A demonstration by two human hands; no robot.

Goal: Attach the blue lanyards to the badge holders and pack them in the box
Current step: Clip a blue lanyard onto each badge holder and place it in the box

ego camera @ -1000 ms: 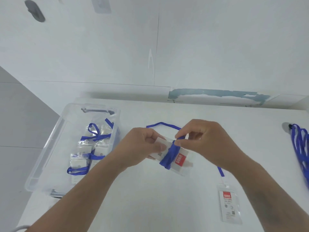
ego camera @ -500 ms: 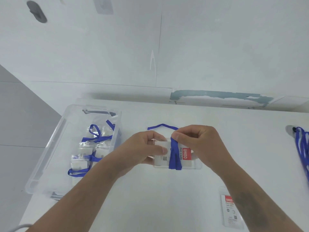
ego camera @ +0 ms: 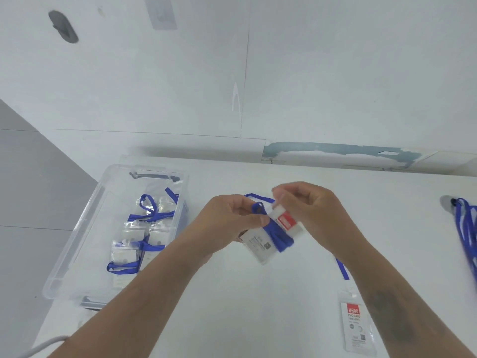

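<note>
Clear plastic forms the rectangular box (ego camera: 77,244) at the left of the white table (ego camera: 258,319), with glossy badge holders and blue ribbon lying inside. At centre, the left hand (ego camera: 232,223) pinches the flat blue lanyard (ego camera: 280,236) wound round a transparent badge holder (ego camera: 260,248), whose upper end the right hand (ego camera: 315,215) grips. Farther right lie a second holder (ego camera: 357,324) and loose lanyards (ego camera: 467,228).

Bright, even, diffuse light, source not visible, slight cool cast. Soft shadow band along the wall base behind the clear box (ego camera: 77,244). Right hand (ego camera: 313,211) fingertips motion-blurred. Wide-angle bending at edges; spare lanyards (ego camera: 467,236) smeared, probably blur.
</note>
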